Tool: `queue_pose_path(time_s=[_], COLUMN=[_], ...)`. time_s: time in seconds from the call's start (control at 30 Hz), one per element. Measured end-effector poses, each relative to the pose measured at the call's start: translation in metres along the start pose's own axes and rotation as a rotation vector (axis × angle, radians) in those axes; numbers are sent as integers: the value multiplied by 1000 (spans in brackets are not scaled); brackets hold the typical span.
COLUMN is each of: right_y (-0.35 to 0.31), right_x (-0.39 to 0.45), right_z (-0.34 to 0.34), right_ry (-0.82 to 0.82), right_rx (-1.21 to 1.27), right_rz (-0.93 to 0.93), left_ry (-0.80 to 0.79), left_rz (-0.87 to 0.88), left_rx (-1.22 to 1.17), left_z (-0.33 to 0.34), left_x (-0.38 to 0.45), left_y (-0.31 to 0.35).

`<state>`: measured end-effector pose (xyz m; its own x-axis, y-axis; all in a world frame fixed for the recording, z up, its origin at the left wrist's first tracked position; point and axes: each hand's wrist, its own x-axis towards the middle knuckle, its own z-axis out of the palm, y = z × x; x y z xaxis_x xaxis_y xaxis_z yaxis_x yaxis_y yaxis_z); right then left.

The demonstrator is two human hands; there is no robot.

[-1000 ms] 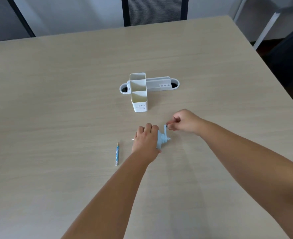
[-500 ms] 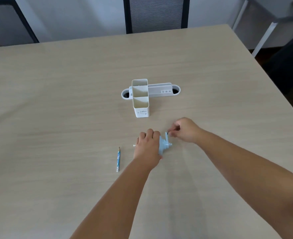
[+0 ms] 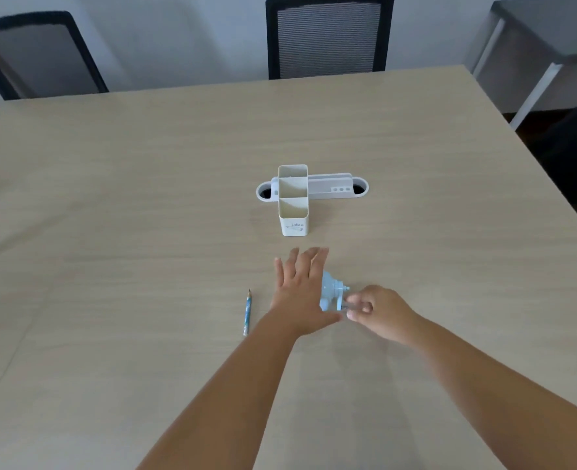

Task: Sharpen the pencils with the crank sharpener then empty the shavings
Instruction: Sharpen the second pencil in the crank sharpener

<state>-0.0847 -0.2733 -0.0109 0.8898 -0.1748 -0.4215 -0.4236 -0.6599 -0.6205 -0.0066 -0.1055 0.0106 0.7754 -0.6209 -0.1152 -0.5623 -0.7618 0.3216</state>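
A small light-blue crank sharpener [image 3: 331,293] stands on the table, mostly hidden behind my left hand [image 3: 302,290]. That hand lies over the sharpener's left side with its fingers stretched out straight. My right hand [image 3: 378,312] is at the sharpener's right, fingers curled, pinching the crank handle at its low point. A blue pencil [image 3: 247,312] lies on the table to the left of my left hand, tip pointing away from me. Any pencil inside the sharpener is hidden.
A white divided pencil holder [image 3: 293,201] stands beyond the hands, in front of a white cable port [image 3: 314,188] set into the wooden table [image 3: 110,232]. Two black chairs [image 3: 328,35] stand at the far edge. A grey desk is at the upper right.
My left hand's fingers have uncurled from round the sharpener and now lie straight. My right hand has swung the crank from the top down to the near side.
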Motion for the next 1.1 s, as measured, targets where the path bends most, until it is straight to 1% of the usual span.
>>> queue_pose_path(time_s=[0.07,0.13,0.2,0.23,0.27,0.33,0.4,0.43,0.57,0.67,0.77,0.9,0.97,1.03,1.1], right_y=[-1,-9,-24,-33,-43,-60,-72,-76,-85,-92,-96,-99,-99,-99,-97], right_x=[-6,-8,-5,-1,2,9,14,15,16,15,16,18,18,17,17], right_z=[-6,-16,-23,-24,-24,-19,-12,-10,-11,-10,-11,-12,-12,-10,-9], right_ry=[48,148,243,254,232,121,24,5,-3,-5,-31,-42,-32,-29,-22], right_rx=[16,65,9,-28,-62,-149,-257,-301,-405,-489,-523,-538,-535,-530,-526], right_rz=[-40,-141,-272,-325,-358,-384,-382,-376,-354,-329,-287,-264,-260,-262,-267], left_ry=[97,181,188,172,168,179,177,188,237,234,246,254,241,213,202], left_rz=[-25,-59,-133,-162,-163,-121,-99,-88,-32,9,49,46,-5,-127,-249], left_rx=[-44,-56,-30,-2,26,63,98,123,232,270,308,348,372,343,257], left_z=[-11,-18,-19,-16,-12,-6,-5,-6,-14,-16,-14,-14,-14,-18,-21], left_x=[-9,-17,-24,-26,-27,-26,-25,-24,-19,-14,-15,-19,-23,-30,-43], left_y=[-8,-23,-39,-45,-50,-53,-51,-50,-53,-58,-66,-78,-93,-112,-126])
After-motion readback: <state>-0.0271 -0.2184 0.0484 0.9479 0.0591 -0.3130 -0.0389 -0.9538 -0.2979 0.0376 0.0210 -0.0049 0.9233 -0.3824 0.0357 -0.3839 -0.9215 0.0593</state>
